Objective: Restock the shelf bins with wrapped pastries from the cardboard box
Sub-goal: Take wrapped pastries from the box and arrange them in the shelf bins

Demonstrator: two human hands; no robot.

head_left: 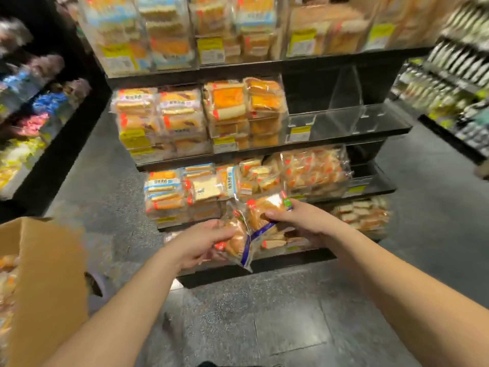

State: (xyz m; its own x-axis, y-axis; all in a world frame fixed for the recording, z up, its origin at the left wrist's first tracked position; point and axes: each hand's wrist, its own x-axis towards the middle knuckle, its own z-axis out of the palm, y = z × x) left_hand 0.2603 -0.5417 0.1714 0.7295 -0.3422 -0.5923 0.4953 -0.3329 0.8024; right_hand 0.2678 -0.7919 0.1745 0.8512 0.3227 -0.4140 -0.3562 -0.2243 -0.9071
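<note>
My left hand (201,242) grips a clear-wrapped golden pastry (238,242) with a blue strip on its wrapper. Just right of it, my right hand (299,217) pinches a second wrapped pastry (267,207), raised a little higher. Both pastries hang in front of the lower tiers of the black shelf unit (296,258). The open cardboard box (50,276) stands at the lower left, with more wrapped pastries (8,263) showing inside. One clear bin (344,120) on the middle tier holds nothing; the bins beside it are packed.
Clear bins full of wrapped cakes (201,117) fill the tiers of the unit ahead. A dark shelf with coloured packets (31,120) lines the left aisle, and another shelf with green packets (455,83) stands at the right. Grey speckled floor (264,327) lies between me and the unit.
</note>
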